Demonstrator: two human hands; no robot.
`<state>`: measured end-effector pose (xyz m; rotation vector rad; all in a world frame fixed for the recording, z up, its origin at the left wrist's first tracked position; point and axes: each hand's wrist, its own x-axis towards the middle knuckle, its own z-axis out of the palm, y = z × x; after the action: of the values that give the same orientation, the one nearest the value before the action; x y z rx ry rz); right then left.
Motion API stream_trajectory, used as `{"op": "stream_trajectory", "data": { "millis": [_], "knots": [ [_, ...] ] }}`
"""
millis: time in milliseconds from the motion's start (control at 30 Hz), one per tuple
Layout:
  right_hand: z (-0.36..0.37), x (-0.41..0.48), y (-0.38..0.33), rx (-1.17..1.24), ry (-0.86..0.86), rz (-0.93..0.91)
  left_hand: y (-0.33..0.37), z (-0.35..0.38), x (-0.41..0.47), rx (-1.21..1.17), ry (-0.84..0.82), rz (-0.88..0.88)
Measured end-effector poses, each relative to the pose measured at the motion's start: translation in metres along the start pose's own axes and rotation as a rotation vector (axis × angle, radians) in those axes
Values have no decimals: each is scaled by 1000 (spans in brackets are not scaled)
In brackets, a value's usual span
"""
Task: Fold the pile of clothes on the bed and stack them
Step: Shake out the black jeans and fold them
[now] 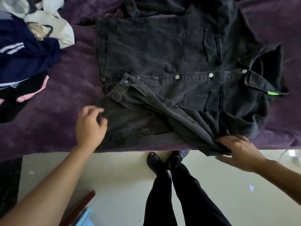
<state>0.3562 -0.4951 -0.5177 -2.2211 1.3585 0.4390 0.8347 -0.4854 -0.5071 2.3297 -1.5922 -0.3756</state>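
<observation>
At the bottom edge of the bed [57, 128], the right hand [241, 150] grasps a bunched wad of the dark denim jacket [154, 51], thumb under and fingers over, where the cloth hangs past the mattress edge. The likely trouble starts here: a pull toward the person could drag this heavy corner off the bed and take the rest with it.

The left hand [90, 128] sits at the hem corner with its fingers curled. Whether it actually pinches the denim cannot be told. If it does not hold, a tug from the right would skew the whole garment.

The sleeve [146, 98] lies slantwise across the front, cuff near the snap placket, twisted rather than flat. Folding over it as it lies would probably lock in a lumpy, lopsided bundle that stacks badly. The collar [260, 82] at the right of the frame stands crumpled too.

The bed wears a plush purple cover, soft and clingy, so denim likely drags rather than slides. The unfolded pile [24, 51] of navy, pale and pink pieces waits at the upper left, well apart from the jacket.

Below, a pale floor [114, 176] shows the person's dark clogs [154, 159] and a few paper scraps [251, 188].
</observation>
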Motion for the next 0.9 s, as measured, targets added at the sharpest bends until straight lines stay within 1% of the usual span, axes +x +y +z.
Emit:
{"op": "stream_trajectory", "data": {
  "millis": [33, 67, 100, 167, 200, 233, 267, 300, 367, 433, 467, 500, 533, 567, 600, 633, 667, 700, 733, 767, 800, 833, 867, 900],
  "knots": [
    [-2, 6, -3, 20, 42, 19, 13, 10, 16, -79, 4, 4],
    [-3, 13, -6, 40, 74, 38, 25, 21, 33, -158, -39, -39],
    [-5, 19, -9, 52, 90, 51, 35, 32, 49, -230, -94, -125],
    [-2, 29, -16, 34, 88, 60, 46, 55, 73, -385, -246, -385],
    [1, 33, -20, 11, 94, 65, 52, 64, 79, -444, -315, -464],
    [3, 36, -22, 3, 118, 68, 57, 70, 82, -481, -365, -503],
    [3, 38, -24, 30, 157, 83, 61, 70, 82, -529, -373, -515],
    [0, 40, -23, 93, 216, 111, 63, 63, 80, -599, -345, -520],
    [-17, 43, -14, 233, 410, 160, 54, 36, 73, -749, -242, -534],
    [-40, 44, -2, 265, 598, 126, 32, 1, 55, -918, -217, -562],
    [-50, 43, 0, 244, 671, 56, 17, -11, 42, -926, -240, -585],
    [-57, 43, -2, 207, 710, -24, 4, -20, 26, -845, -291, -630],
    [-59, 43, -6, 170, 682, -90, -10, -24, 10, -698, -363, -681],
    [-57, 44, -10, 131, 573, -124, -21, -27, -6, -521, -427, -735],
    [-51, 43, -16, 75, 386, -100, -30, -29, -18, -342, -462, -771],
    [-43, 42, -20, 0, 187, -46, -38, -29, -28, -177, -450, -792],
    [-36, 40, -22, -59, 29, 34, -41, -29, -33, -35, -376, -748],
    [-29, 39, -21, -66, -25, 87, -38, -29, -35, 61, -259, -608],
    [-26, 40, -20, -33, 29, 89, -31, -26, -34, 95, -132, -383],
    [-25, 43, -21, 18, 140, 54, -17, -20, -34, 86, -35, -142],
    [-22, 49, -23, 65, 238, 22, -3, -9, -34, 74, -11, 74],
    [-20, 57, -25, 108, 298, 10, 12, 3, -32, 74, -68, 220],
    [-18, 64, -26, 144, 311, 32, 24, 16, -32, 98, -196, 276],
    [-16, 71, -25, 147, 265, 86, 31, 29, -32, 155, -365, 271]
  ]
}}
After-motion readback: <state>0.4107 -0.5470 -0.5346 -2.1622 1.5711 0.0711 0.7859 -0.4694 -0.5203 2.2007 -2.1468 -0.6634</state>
